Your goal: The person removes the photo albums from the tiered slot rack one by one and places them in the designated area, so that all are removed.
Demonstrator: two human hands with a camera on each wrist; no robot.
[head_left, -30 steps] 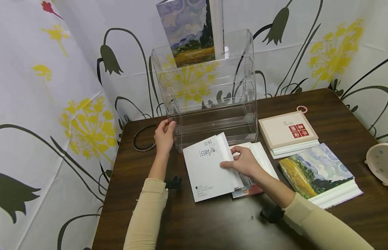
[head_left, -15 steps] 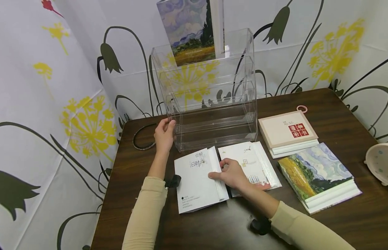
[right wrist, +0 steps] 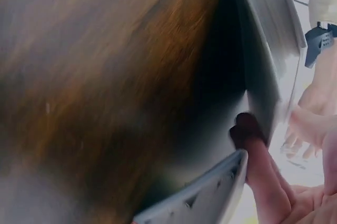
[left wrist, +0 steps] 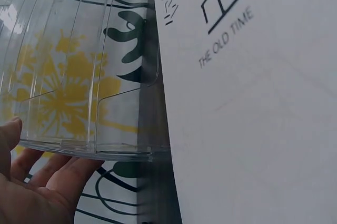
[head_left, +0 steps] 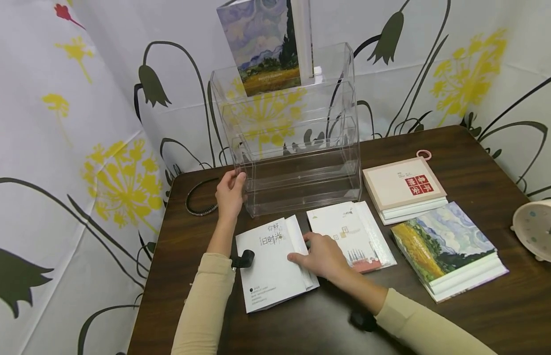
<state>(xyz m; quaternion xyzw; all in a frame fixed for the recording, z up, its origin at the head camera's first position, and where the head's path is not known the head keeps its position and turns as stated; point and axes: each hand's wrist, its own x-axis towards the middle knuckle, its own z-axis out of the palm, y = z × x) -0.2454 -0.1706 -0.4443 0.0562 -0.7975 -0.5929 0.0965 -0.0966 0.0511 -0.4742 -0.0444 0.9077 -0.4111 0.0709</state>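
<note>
My left hand (head_left: 230, 195) grips the lower left side of a clear acrylic display rack (head_left: 302, 185); in the left wrist view the thumb is in front of its edge and the fingers (left wrist: 68, 179) are behind. My right hand (head_left: 324, 254) holds a white photo album (head_left: 271, 273) by its right edge, thumb on the cover and fingers underneath. That album is tilted in front of the rack, with its large cover (left wrist: 253, 118) filling the right of the left wrist view. Just right of it lies a second white album (head_left: 342, 227) with a red-printed edge, partly behind my right hand.
A painted-landscape photo album (head_left: 268, 54) stands in the rack's top tier. On the table's right lie a beige album with red characters (head_left: 404, 182) and another landscape album (head_left: 448, 246). A round clock (head_left: 537, 231) stands at the right edge. A dark cord loop (head_left: 191, 197) lies left.
My right hand has moved left and toward me with the white album, uncovering more of the second white album. The left hand has stayed on the rack.
</note>
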